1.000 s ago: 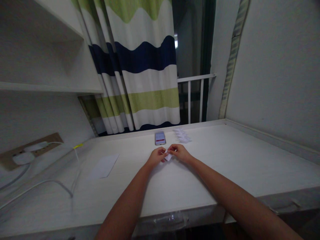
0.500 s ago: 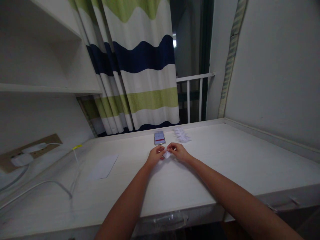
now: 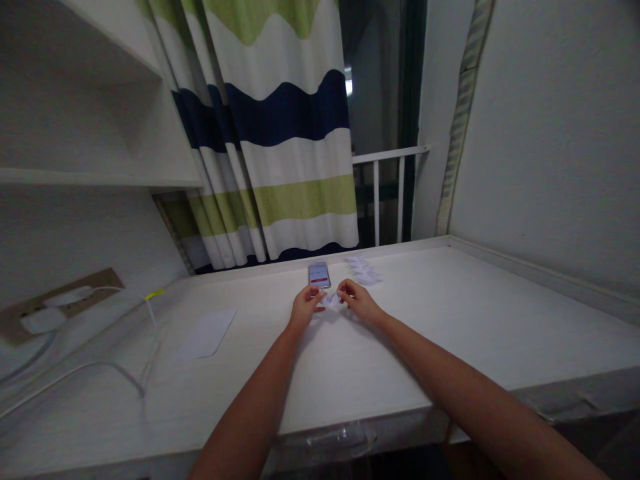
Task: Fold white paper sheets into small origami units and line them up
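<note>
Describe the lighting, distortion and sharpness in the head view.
Head view: dim and bluish, no glare; wide-angle lens bends the shelf and wall edges; the small paper between the left hand and right hand is too small and soft to read; the phone screen glows faintly.

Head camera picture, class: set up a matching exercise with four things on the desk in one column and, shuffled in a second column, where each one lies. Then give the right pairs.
Things:
1. small folded paper
2. phone
3. flat sheet of paper
4. pile of folded papers

Places:
A. on the desk's left part, near the white cables
B. held between the left hand and the right hand
C. far side of the desk, right of the phone
D. just beyond the hands, screen lit

Pairs: 1-B, 2-D, 3-A, 4-C
</note>
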The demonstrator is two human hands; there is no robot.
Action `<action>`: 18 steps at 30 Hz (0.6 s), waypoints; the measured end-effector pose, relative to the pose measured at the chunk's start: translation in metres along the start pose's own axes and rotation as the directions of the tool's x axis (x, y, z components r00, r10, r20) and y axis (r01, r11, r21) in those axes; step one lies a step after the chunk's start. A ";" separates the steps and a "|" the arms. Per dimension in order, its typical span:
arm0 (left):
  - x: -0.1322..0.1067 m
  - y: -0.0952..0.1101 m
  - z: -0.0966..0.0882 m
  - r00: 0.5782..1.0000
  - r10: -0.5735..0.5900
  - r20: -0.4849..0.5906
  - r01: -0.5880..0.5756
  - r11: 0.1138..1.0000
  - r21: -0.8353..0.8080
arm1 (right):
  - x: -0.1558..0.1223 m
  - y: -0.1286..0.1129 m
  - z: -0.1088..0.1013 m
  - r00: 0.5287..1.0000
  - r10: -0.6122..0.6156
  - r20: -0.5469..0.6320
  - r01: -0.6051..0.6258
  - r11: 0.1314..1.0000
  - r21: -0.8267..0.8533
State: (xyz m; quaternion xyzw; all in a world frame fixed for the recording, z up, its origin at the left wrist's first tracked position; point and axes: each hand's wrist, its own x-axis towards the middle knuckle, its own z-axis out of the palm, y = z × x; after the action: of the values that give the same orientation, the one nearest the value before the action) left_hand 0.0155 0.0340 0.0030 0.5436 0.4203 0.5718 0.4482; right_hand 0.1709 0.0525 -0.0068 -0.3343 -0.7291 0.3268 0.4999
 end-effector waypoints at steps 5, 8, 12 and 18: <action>0.002 0.001 -0.003 0.993 0.045 -0.105 -0.062 0.985 -0.159 | 0.003 0.008 0.005 0.996 0.076 -0.042 -0.067 0.979 0.194; 0.003 0.000 -0.003 0.990 0.041 -0.133 -0.073 0.967 -0.243 | 0.005 0.010 0.006 0.994 0.093 -0.052 -0.072 0.948 0.309; 0.004 0.000 -0.003 0.990 0.021 -0.143 -0.066 0.947 -0.314 | 0.008 0.010 0.006 0.993 0.111 -0.051 -0.081 0.910 0.406; 0.003 0.001 -0.001 0.989 0.039 -0.143 -0.083 0.945 -0.315 | 0.007 0.007 0.004 0.993 0.110 -0.050 -0.079 0.904 0.421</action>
State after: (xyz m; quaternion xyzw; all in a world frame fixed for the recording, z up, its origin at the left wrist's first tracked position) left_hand 0.0142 0.0361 0.0047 0.4365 0.3343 0.6815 0.4829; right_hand 0.1667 0.0616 -0.0106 -0.2661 -0.6063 0.4869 0.5697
